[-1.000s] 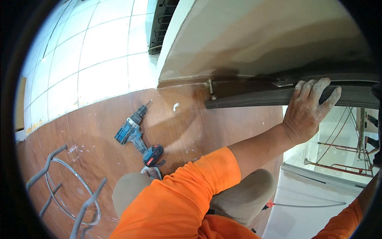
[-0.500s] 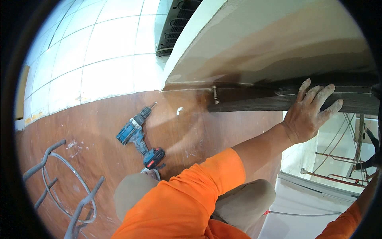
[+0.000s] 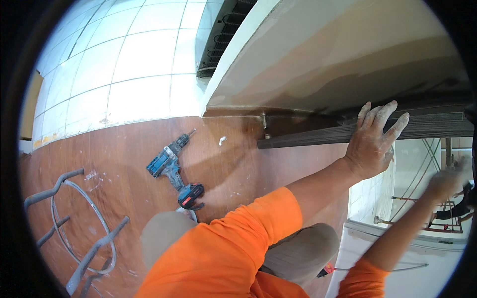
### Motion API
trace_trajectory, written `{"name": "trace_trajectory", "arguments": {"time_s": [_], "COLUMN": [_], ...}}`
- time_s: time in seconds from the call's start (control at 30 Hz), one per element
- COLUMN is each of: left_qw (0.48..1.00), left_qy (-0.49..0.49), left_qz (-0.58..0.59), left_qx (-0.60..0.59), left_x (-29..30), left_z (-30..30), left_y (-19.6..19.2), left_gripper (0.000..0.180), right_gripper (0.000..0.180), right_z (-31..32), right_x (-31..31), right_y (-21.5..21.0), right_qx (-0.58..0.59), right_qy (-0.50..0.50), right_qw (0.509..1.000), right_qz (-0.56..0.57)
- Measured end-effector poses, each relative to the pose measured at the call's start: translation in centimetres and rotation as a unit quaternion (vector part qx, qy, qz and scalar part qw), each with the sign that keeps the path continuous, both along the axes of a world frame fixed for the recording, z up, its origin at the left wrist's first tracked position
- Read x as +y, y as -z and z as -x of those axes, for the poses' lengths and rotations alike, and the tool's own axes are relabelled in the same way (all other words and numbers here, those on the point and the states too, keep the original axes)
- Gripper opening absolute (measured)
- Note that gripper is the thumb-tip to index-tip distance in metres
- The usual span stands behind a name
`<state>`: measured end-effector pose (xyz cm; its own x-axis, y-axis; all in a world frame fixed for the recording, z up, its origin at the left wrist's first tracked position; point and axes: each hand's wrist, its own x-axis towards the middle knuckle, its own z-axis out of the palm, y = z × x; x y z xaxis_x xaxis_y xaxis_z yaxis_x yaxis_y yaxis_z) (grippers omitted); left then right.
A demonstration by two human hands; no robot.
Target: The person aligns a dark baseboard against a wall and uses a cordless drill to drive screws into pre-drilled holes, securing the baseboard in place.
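Observation:
My left hand (image 3: 372, 136) rests against the long dark wood-grain board (image 3: 308, 136), its fingers stretched out and apart over the edge. The board runs along the foot of a plastered wall (image 3: 323, 64). A short metal fitting (image 3: 265, 125), perhaps a bolt, stands between the board's left end and the wall. My right hand (image 3: 448, 181) is raised at the far right, just below the board's right part. Motion smears it, so its fingers and anything in them cannot be made out.
A blue cordless drill (image 3: 171, 169) lies on the reddish-brown floor (image 3: 119, 154) beside my knee. Bent grey pipes with a hoop (image 3: 94, 243) stand at the lower left. Metal scaffolding (image 3: 447, 226) and part of another person (image 3: 454, 206) are at the right, beyond a white panel (image 3: 377, 251).
My right arm has swung up and left into fuller view, toward the board. My left hand has shifted slightly left and stays on the board. The view has tilted a little.

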<state>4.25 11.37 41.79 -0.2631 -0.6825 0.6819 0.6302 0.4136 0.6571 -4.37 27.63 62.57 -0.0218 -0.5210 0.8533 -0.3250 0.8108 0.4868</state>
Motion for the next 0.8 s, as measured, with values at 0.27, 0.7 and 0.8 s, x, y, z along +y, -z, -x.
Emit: {"name": "trace_trajectory", "arguments": {"time_s": [0.27,0.7,0.8], "left_qw": [0.986,0.675,0.711], "left_qy": [-0.031,0.160,0.139], "left_qz": [-0.156,-0.241,-0.356], "left_qx": [-0.053,-0.679,-0.591], "left_x": [-4.5,-9.0,-8.2], "left_z": [0.7,2.9,2.7], "left_y": [8.4,39.6,41.0], "left_gripper": [0.027,0.043,0.040], "right_gripper": [0.076,0.086,0.082], "right_z": [-4.2,-6.7,-6.5], "right_x": [-7.7,-8.3,-8.1], "right_y": [25.4,28.9,29.0], "right_qx": [-0.559,-0.651,-0.654], "right_qy": [-0.285,-0.279,-0.246], "right_qw": [0.697,0.610,0.636], "right_qz": [0.346,0.354,0.328]}}
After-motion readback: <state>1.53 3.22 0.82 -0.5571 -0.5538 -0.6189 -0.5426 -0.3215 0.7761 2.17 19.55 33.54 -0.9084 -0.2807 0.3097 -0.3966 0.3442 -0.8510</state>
